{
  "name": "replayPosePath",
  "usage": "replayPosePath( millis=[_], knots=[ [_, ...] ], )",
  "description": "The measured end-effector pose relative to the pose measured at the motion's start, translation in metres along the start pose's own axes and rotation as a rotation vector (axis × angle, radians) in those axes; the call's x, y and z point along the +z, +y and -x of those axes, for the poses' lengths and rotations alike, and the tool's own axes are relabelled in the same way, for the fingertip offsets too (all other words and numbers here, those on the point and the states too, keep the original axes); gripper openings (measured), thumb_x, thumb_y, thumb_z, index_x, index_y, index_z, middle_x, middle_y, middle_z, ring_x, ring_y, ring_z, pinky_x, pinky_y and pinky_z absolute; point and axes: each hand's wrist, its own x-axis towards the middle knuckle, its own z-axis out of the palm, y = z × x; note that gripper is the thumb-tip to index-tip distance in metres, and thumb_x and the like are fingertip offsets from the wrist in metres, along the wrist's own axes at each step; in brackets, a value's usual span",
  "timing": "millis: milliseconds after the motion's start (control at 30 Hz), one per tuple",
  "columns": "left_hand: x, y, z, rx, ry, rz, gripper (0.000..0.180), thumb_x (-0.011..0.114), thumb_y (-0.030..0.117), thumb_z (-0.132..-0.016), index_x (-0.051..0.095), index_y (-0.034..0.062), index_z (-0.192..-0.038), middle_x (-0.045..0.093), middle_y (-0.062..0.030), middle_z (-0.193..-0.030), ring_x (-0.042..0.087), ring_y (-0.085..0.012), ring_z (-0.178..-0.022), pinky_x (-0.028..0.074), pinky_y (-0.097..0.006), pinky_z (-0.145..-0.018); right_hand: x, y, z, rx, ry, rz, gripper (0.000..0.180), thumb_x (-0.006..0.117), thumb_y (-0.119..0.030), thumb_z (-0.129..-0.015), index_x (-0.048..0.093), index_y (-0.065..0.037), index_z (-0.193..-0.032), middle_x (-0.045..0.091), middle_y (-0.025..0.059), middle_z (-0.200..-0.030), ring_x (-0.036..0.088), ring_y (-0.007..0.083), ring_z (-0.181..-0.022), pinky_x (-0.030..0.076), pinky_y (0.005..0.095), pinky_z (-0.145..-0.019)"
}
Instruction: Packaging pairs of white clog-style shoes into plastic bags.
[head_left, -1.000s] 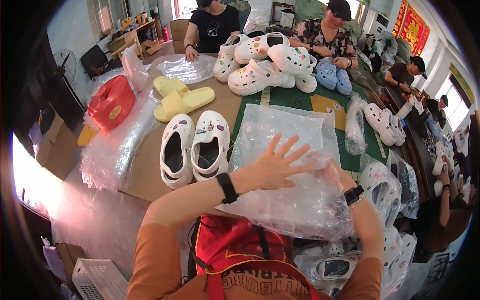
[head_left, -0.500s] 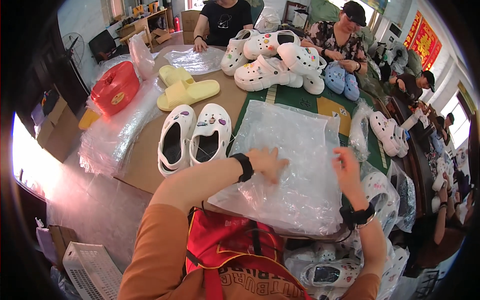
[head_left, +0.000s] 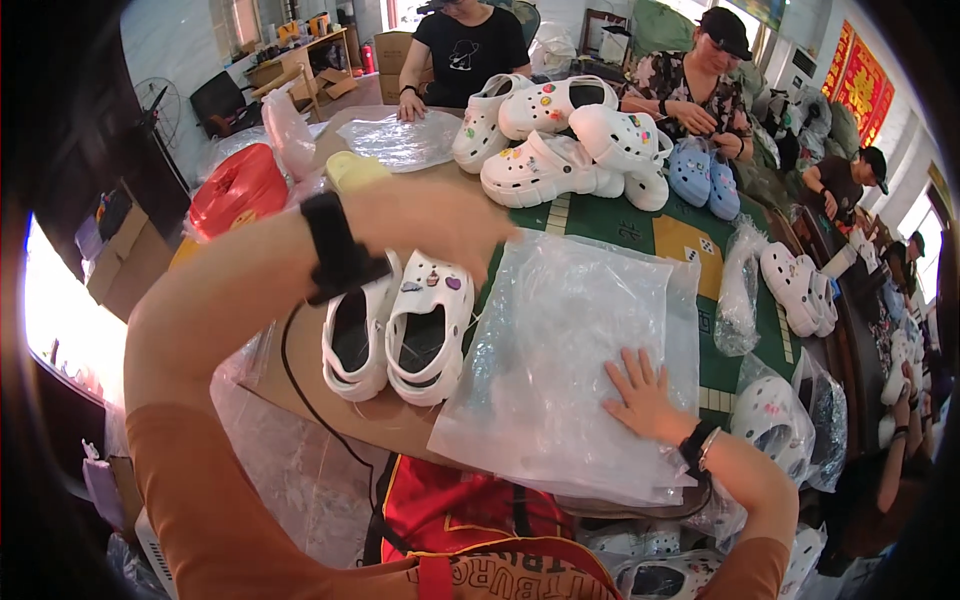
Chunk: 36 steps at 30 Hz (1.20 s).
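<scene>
Clear plastic bags (head_left: 560,330) lie flat and stacked in front of me on the table. My right hand (head_left: 645,400) rests on their right part, palm down with fingers spread. Raised above the table, my left hand (head_left: 440,225) is smeared by motion and its fingers do not show clearly. Beneath and beside it stands a pair of white clogs (head_left: 430,330) with small charms, heels toward me. The left hand and forearm hide part of their toes and most of the yellow slippers (head_left: 352,172) behind them.
Farther back are piled white clogs (head_left: 545,170) and blue clogs (head_left: 690,175) by a co-worker's hands. A red roll of strapping (head_left: 238,190) stands at the left. More white clogs (head_left: 798,285) and bagged clogs (head_left: 770,415) lie along the right edge. Another person stands across the table.
My left hand has lifted from the plastic bags and swung up and left over the white clogs. My right hand has come down flat onto the bags.
</scene>
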Motion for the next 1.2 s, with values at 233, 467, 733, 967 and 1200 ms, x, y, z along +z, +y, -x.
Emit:
replayPosePath(
  millis=[233, 467, 733, 967, 1200],
  knots=[
    [-0.038, -0.139, -0.071, -0.316, 0.276, -0.187, 0.062, 0.060, 0.031, -0.076, 0.038, 0.0158, -0.132, 0.053, -0.0176, -0.115, 0.052, -0.0327, -0.104, 0.042, -0.042, -0.088, 0.000, -0.007, -0.005, -0.041, 0.126, -0.020, 0.058, 0.043, -0.048, -0.084, 0.036, -0.019, -0.133, 0.019, 0.0155, -0.143, 0.012, 0.0400, -0.132, 0.008, 0.0636, -0.099],
    [0.002, -0.165, -0.219, -0.062, 0.420, -0.063, 0.075, 0.067, 0.028, -0.068, 0.033, 0.0171, -0.134, 0.054, -0.0210, -0.109, 0.053, -0.0345, -0.101, 0.043, -0.042, -0.085, -0.001, 0.007, -0.015, -0.043, 0.118, -0.060, 0.058, 0.046, -0.050, -0.082, 0.039, -0.020, -0.132, 0.024, 0.0148, -0.141, 0.015, 0.0402, -0.130, 0.008, 0.0653, -0.097],
    [0.029, -0.165, -0.286, -0.267, 0.665, 0.361, 0.073, 0.077, 0.032, -0.057, 0.044, 0.0144, -0.120, 0.054, -0.0189, -0.109, 0.051, -0.0359, -0.105, 0.045, -0.045, -0.083, -0.003, 0.009, -0.017, -0.026, 0.093, -0.106, 0.056, 0.049, -0.049, -0.081, 0.045, -0.019, -0.128, 0.028, 0.0155, -0.139, 0.018, 0.0397, -0.130, 0.008, 0.0653, -0.096],
    [0.026, -0.169, -0.251, -0.149, 0.759, 0.273, 0.051, 0.075, 0.026, -0.058, 0.054, 0.0037, -0.098, 0.057, -0.0189, -0.095, 0.055, -0.0333, -0.093, 0.044, -0.039, -0.076, -0.004, 0.006, -0.018, -0.019, 0.090, -0.125, 0.057, 0.049, -0.048, -0.081, 0.044, -0.018, -0.128, 0.028, 0.0156, -0.139, 0.018, 0.0397, -0.130, 0.008, 0.0647, -0.097],
    [-0.041, -0.183, -0.148, -0.182, 0.728, 0.076, 0.050, 0.076, 0.027, -0.054, 0.054, 0.0050, -0.094, 0.060, -0.0157, -0.074, 0.060, -0.0296, -0.072, 0.046, -0.037, -0.066, -0.003, 0.008, -0.016, -0.052, 0.162, -0.089, 0.055, 0.050, -0.045, -0.081, 0.043, -0.018, -0.128, 0.027, 0.0141, -0.140, 0.018, 0.0393, -0.130, 0.009, 0.0635, -0.098]
  ],
)
